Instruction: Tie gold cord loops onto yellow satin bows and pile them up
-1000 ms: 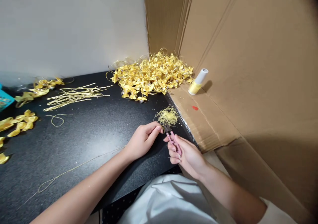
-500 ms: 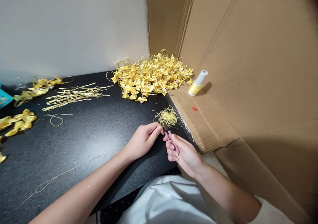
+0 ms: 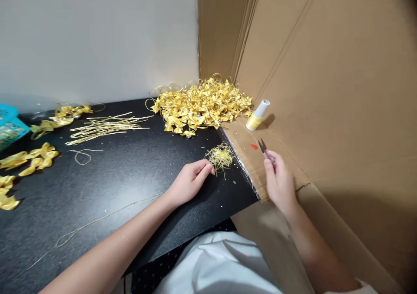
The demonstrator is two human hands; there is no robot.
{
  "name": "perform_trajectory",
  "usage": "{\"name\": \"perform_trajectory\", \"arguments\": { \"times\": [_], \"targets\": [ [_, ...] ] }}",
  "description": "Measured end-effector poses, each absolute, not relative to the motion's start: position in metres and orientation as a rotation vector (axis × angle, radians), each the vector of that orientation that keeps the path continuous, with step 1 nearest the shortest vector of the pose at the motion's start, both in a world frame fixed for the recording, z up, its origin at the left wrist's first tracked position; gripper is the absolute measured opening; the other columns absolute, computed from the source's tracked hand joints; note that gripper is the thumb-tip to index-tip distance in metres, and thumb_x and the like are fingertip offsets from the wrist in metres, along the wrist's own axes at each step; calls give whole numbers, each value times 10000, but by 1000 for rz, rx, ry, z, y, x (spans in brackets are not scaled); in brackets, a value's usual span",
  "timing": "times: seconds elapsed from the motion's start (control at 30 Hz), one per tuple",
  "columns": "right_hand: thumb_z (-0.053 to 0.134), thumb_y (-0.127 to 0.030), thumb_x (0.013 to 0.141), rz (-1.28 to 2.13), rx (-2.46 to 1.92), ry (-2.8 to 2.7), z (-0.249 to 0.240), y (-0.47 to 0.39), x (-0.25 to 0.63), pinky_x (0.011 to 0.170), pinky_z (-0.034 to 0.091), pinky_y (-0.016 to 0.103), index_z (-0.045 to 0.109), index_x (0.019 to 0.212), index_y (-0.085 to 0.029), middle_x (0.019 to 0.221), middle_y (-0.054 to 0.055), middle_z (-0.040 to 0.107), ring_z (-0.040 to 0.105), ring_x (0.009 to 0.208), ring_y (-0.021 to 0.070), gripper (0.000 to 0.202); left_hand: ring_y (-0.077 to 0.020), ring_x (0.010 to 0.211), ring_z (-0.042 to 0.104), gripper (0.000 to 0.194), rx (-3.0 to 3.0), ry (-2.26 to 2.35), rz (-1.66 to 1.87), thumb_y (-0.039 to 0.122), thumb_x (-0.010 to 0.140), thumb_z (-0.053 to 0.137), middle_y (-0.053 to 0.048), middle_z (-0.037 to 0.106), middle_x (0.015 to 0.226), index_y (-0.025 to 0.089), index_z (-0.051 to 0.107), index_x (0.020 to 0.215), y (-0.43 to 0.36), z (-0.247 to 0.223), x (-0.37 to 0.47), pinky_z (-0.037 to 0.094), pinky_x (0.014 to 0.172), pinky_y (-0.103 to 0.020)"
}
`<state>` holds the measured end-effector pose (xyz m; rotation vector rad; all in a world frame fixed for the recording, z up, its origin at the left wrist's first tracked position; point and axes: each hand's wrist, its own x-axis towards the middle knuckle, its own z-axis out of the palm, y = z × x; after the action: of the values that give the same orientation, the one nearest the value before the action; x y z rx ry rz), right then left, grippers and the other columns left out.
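Nearest, a fine thread (image 3: pixel 94 221) lies slack across the counter (image 3: pixel 107 189) and disappears behind the left forearm; it looks almost weightless, limp and quick to tangle, so best pinched close to an end. The left hand (image 3: pixel 192 181) is closed, thumb pressed to the forefinger beside the heap of thread clippings (image 3: pixel 221 156); whether that grip has anything in it, I cannot tell. The right hand (image 3: pixel 280 181) is off to the right over the cardboard (image 3: pixel 243 140), its grip wrapped round the handles of the thread snips (image 3: pixel 266 153), blades pointing away and slightly parted. The snips seem light and rigid, with sharp tips, so the handles are the place to hold. Farther back stands a tapered spool (image 3: pixel 257 115), likely light and easily tipped. Beyond and left, satin bows (image 3: pixel 198 107) are piled; they look soft, smooth and crushable, best lifted by their loops.
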<state>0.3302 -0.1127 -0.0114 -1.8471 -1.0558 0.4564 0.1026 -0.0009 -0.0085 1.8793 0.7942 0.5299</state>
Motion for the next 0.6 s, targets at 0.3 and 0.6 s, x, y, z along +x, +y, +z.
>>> {"name": "perform_trajectory", "arguments": {
  "times": [0.3, 0.6],
  "targets": [
    [460, -378, 892, -281, -2337, -1447, -20, -111, 382, 813, 409, 488, 689, 1048, -133, 1155, 203, 604, 509, 1019, 349, 370, -63, 445, 250, 274, 1580, 666, 952, 406, 919, 525, 77, 282, 511, 170, 550, 782, 31, 79, 65, 199, 454, -210],
    [582, -560, 820, 1961, -770, -849, 55, -106, 190, 944, 463, 418, 680, 1029, -177, 1191, 141, 658, 610, 1114, 245, 447, 55, 426, 320, 391, 1681, 714, 1182, 187, 984, 167, 91, 202, 587, 94, 522, 848, 7, 221, 31, 208, 625, -179]
  ]
}}
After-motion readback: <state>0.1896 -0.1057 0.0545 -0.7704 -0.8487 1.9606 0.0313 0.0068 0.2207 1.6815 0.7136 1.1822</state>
